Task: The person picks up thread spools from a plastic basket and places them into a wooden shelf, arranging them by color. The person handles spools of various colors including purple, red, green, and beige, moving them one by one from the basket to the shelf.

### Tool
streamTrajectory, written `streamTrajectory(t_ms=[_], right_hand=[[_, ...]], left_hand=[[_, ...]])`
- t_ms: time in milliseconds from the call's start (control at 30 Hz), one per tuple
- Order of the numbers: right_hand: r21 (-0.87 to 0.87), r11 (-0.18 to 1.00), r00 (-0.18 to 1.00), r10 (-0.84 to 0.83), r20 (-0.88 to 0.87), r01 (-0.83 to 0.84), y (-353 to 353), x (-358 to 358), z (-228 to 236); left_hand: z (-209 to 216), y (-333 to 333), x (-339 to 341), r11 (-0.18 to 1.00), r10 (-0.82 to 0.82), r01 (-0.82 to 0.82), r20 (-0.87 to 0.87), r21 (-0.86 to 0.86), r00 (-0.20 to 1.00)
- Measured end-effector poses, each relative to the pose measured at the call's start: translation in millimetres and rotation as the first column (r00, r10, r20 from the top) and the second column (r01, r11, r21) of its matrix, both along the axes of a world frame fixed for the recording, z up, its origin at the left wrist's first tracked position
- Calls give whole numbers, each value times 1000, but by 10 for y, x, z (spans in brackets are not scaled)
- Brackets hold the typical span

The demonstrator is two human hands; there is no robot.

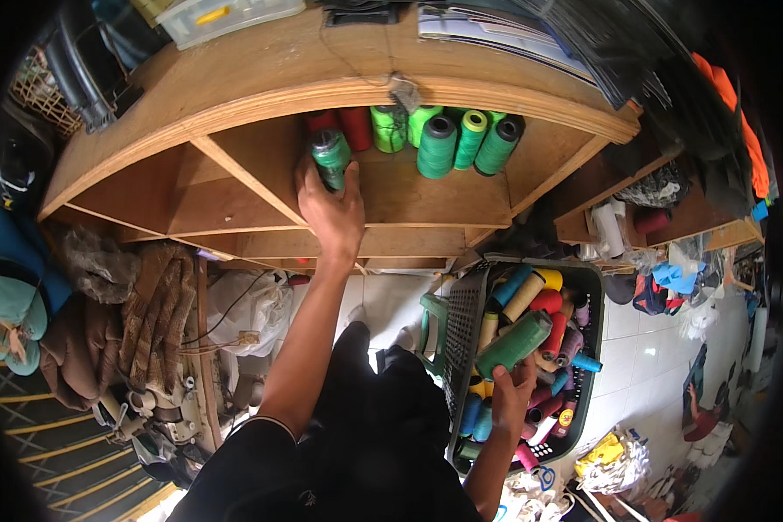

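While reaching up into the middle compartment of the wooden shelf unit (235,83), gripping a green thread cone (331,157) w/ the left hand (331,213), fingers wrapped round its lower part, cone upright, at the compartment's left end, just beside the slanted divider. Sitting right next to two red cones (346,126) at the back; further right along the same shelf, standing in a row, a bright green cone (389,128) and several more green cones (465,141) w/ dark tops. Holding a second, bigger green cone (514,344) w/ the right hand (511,396), fingers closed on its lower end, cone tilted, lying across the top of the pile in the dark plastic basket (461,322). Basket packed w/ cones in yellow, red, blue, pink, tan, resting on the white tiled floor (635,365) below the shelf, to the right of the person's legs. Hanging at left under the shelf, brown cloth (152,317) & caps (9,304). Lying on the shelf top, a clear plastic box (226,16) and papers (487,30).
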State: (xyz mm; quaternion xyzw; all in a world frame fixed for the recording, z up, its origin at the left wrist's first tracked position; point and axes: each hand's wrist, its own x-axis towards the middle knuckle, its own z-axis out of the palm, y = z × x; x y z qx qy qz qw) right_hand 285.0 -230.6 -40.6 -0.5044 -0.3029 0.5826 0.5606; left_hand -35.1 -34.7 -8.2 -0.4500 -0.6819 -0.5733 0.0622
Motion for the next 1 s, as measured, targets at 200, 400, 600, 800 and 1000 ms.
streamTrajectory(t_ms=[200,400,600,800,1000], right_hand=[[45,995,994,90,55,-93,92,-162,52],[11,995,995,99,17,-99,139,-274,47],[129,963,971,226,79,-235,410,-491,179],[193,944,958,243,151,-269,612,-735,278],[277,910,921,214,324,-309,1065,-1205,418]], left_hand=[[-21,89,28,992,122,-121,32,-34,992],[-71,91,118,985,158,-153,58,-82,986],[-164,118,201,961,274,-275,-21,-32,961],[-337,135,266,945,236,-270,187,185,953],[-458,-104,194,958,227,-198,-129,208,965]])
